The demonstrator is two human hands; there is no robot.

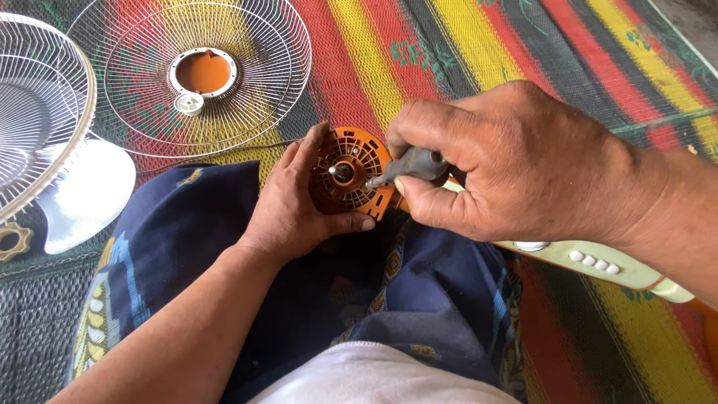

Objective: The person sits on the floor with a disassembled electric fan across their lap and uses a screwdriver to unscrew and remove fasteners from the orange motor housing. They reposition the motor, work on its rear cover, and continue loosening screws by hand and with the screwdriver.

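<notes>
Striped woven mat (479, 45) beneath, left hand (299, 202) cupping ribbed orange plastic motor housing (351, 173) over the lap, right hand (516, 164) pinching grey tool handle (415, 166) against it, wire fan grille (187, 75) near mat's far-left corner.

The motor housing (351, 173) sat on the lap between both hands; two fan guards (202, 75) lay on the mat (479, 45) behind, leftward.

- Motor housing (351, 176): orange.
- Mat (464, 45): red, yellow, green and black stripes.
- Fan grilles (247, 67): white wire.
- Lap cloth (187, 224): dark blue, patterned.
- Fan base (598, 262): pale cream, white buttons.
</notes>
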